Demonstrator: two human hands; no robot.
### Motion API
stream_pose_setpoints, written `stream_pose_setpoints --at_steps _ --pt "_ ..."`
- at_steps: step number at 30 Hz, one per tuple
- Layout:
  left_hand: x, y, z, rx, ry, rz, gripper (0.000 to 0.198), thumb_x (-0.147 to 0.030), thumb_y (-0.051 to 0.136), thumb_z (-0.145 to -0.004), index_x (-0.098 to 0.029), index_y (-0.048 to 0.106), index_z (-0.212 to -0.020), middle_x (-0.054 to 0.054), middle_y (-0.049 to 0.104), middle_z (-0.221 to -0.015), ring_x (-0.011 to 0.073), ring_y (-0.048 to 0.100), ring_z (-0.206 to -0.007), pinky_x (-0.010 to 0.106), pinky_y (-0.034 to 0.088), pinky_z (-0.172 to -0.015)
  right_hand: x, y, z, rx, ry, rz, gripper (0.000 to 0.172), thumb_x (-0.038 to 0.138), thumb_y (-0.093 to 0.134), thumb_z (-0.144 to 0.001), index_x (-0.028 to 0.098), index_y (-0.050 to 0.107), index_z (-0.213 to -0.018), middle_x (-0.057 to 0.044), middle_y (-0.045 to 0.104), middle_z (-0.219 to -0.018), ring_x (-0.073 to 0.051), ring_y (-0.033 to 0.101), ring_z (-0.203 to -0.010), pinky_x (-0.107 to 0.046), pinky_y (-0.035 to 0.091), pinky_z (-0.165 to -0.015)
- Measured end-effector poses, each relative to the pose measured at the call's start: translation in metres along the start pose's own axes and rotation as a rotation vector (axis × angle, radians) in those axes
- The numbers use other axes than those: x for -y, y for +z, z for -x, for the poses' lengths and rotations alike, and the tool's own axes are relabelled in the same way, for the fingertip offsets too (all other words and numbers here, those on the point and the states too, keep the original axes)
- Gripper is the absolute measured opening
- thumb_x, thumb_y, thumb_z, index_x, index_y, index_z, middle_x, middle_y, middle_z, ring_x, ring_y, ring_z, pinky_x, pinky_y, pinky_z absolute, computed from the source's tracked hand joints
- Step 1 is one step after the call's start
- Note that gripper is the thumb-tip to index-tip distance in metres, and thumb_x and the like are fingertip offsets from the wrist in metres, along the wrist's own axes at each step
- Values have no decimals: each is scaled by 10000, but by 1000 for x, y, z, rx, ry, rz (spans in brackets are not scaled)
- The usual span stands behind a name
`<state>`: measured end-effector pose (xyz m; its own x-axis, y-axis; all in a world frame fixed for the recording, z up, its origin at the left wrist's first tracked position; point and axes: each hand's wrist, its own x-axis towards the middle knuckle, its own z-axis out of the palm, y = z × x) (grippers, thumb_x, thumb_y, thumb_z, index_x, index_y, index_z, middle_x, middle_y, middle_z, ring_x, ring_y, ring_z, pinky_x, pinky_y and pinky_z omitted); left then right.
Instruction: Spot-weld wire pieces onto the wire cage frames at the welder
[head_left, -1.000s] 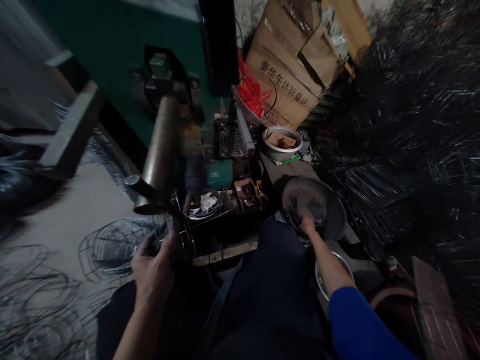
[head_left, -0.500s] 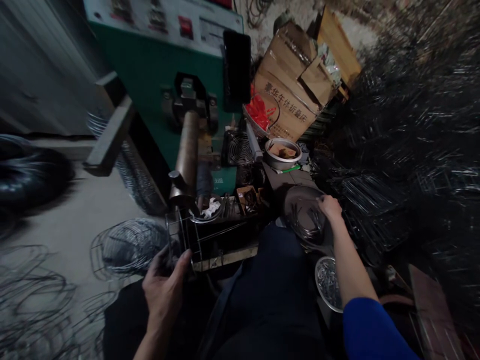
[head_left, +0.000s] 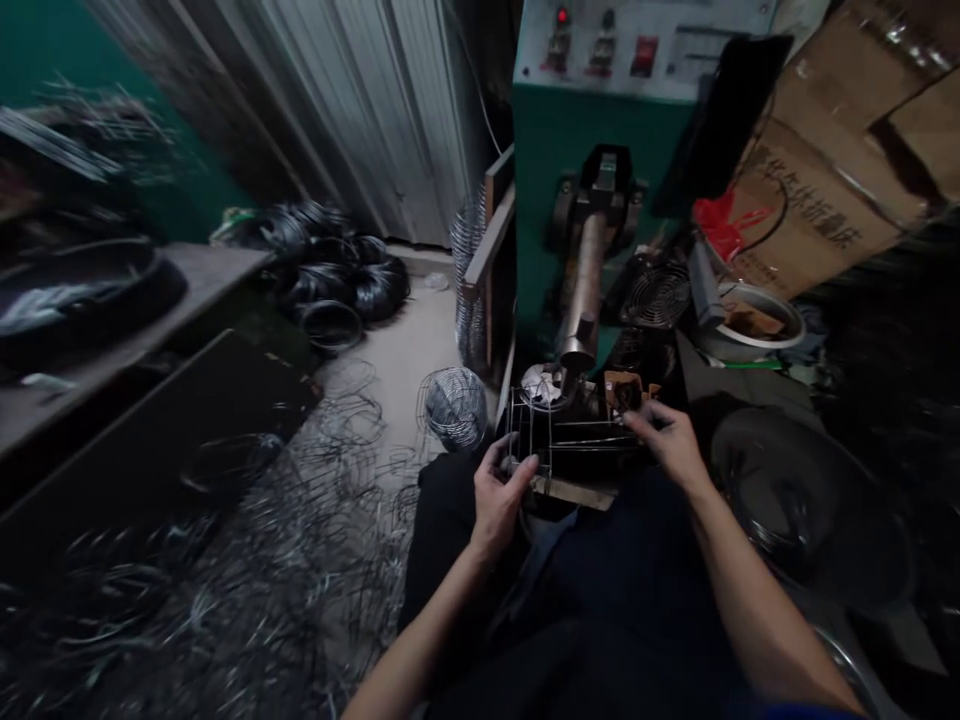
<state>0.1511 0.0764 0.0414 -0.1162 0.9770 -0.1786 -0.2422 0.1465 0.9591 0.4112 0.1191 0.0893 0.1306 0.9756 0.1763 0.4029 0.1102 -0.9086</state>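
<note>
Metal: gripping wire frame (head_left: 532,425) with half-curled left hand (head_left: 499,500) by wooden edge (head_left: 581,493), little room to cylinder (head_left: 587,295); near-pinching with right hand (head_left: 675,445), cannot tell what.

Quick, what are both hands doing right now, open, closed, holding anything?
Left hand: closed on a boxy grey metal wire frame.
Right hand: fingers bunched; too blurred to tell whether they hold anything.

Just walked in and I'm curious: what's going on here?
A person's left hand holds a small wire frame in front of a green machine, near its metal cylinder. The right hand is to the right of the frame, fingertips close together; whether it grips anything is hard to tell. A dark pan lies beside the right forearm.
</note>
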Motion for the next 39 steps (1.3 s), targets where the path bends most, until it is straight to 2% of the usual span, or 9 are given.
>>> stream_pose_setpoints --at_steps 2,5,11,17,24,32,39 --pt "0 -2 1 2 -9 16 615 -417 808 -742 -159 590 -1256 -51 473 -704 78 424 -596 192 378 -559 -4 14 1 27 32 -29 530 593 714 -744 197 417 -555 42 339 -581 -112 315 -580 -265 261 -551" --pt "-1 -1 0 -9 -13 40 622 -415 825 -717 -152 607 -1237 -48 479 -709 75 434 -601 188 385 -564 -8 22 -1 38 64 -39 543 605 724 -720 194 417 -542 43 339 -572 -109 317 -574 -262 260 -549" --pt "1 8 -5 -23 -40 114 632 -410 843 -686 -150 618 -1216 -75 435 -644 64 410 -545 179 356 -517 -21 19 -9 -3 67 -80 560 584 724 -727 202 365 -529 54 292 -565 -99 270 -564 -258 235 -534" --pt "7 13 -13 1 -20 93 628 -416 832 -706 -148 606 -1227 -61 471 -662 72 433 -570 187 375 -541 -26 18 -15 13 90 -93 582 587 734 -710 208 335 -522 58 275 -557 -96 256 -552 -259 227 -533" --pt "-3 18 -16 -19 -27 70 637 -429 835 -696 -143 605 -1217 -68 444 -638 68 391 -554 183 352 -528 -31 16 -24 -12 72 -53 597 607 732 -699 213 316 -531 56 271 -566 -101 255 -563 -257 224 -535" --pt "-3 15 -19 -32 19 3 615 -408 828 -708 -128 607 -1209 -67 423 -640 71 370 -570 182 333 -533 -17 7 -25 -14 54 2 599 611 739 -693 210 328 -521 52 278 -558 -99 261 -555 -256 225 -520" --pt "0 12 -20 -37 -1 21 610 -410 831 -702 -132 620 -1202 -49 480 -674 71 407 -588 183 365 -560 -17 14 -22 -13 69 -40 592 600 734 -700 209 330 -513 52 276 -550 -96 261 -547 -257 225 -521"
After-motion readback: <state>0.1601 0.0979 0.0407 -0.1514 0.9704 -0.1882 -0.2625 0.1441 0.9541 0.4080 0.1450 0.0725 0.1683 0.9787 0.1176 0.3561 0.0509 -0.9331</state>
